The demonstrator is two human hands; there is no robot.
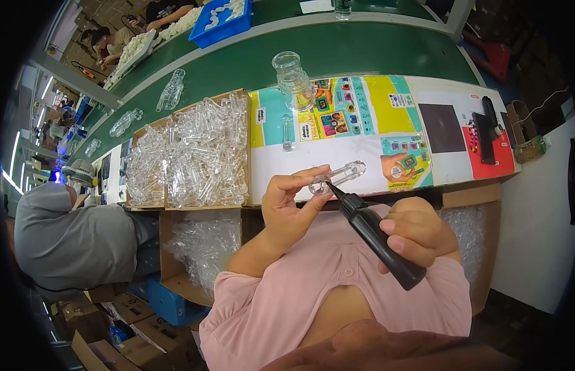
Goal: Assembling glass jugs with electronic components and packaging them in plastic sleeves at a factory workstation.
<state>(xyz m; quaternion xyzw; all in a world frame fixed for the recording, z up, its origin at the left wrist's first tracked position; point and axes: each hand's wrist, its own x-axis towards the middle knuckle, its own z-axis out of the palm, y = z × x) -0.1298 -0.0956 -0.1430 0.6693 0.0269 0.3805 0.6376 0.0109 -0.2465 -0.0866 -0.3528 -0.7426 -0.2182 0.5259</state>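
Observation:
Between the thumb and fingers of my left hand [295, 201] is a clear plastic part [348, 172], its tube end pointing away to the right. My right hand [417, 230] grips a black squeeze bottle [383, 240] tilted so its thin nozzle reaches the near end of the clear part. Whether the nozzle tip touches it I cannot tell. Beyond my hands, a clear ribbed cylinder [293, 80] stands on the printed cardboard, with a small clear tube [287, 132] lying in front of it.
On my left, an open cardboard box [247, 148] holds many clear tubes. Several clear pieces lie on the green bench [386, 52] behind it. A black phone-like device [483, 137] lies at the right. Another person in grey [83, 241] sits at the left; a blue tray [222, 31] stands far back.

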